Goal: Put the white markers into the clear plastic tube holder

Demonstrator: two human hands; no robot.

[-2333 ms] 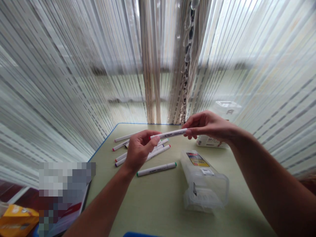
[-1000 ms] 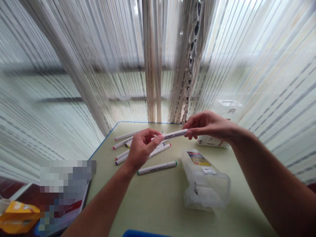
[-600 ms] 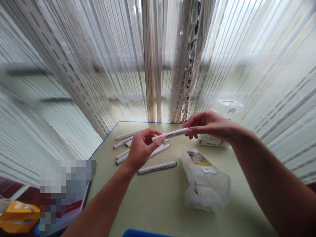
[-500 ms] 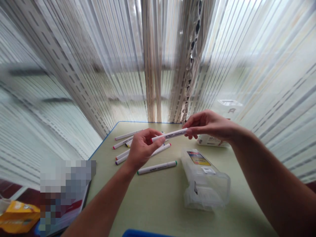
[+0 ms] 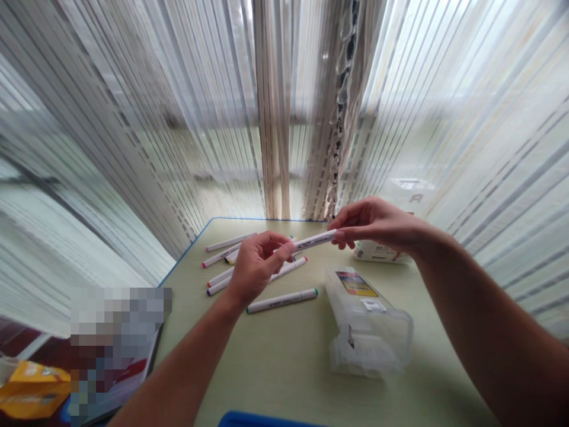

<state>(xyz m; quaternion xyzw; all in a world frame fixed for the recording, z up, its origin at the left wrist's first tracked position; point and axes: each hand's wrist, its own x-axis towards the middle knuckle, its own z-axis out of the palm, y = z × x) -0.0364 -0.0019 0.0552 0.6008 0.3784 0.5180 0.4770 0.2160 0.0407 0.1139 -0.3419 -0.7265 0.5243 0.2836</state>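
Note:
A white marker pen [image 5: 316, 239] with dark print is held above the table between my two hands. My left hand [image 5: 261, 261] pinches its left end, which the fingers mostly cover. At its right end, the thumb and fingertips of my right hand [image 5: 362, 223] close on the tip. Several white markers with coloured ends lie under and around my left hand, partly hidden by it. One marker with green ends [image 5: 283, 301] lies apart in front of them. An open clear plastic case [image 5: 371, 332] with a coloured label rests to the right.
The pale green table [image 5: 267, 367] has a blue edge, with string curtains [image 5: 213, 107] behind it. A white package [image 5: 384, 252] stands at the back right. A blue object [image 5: 267, 420] shows at the near edge; a yellow packet [image 5: 33, 388] lies far left.
The left fingers now cover the marker's red end, which showed before. Both hands keep hold of the marker in nearly the same place. The view has shifted slightly.

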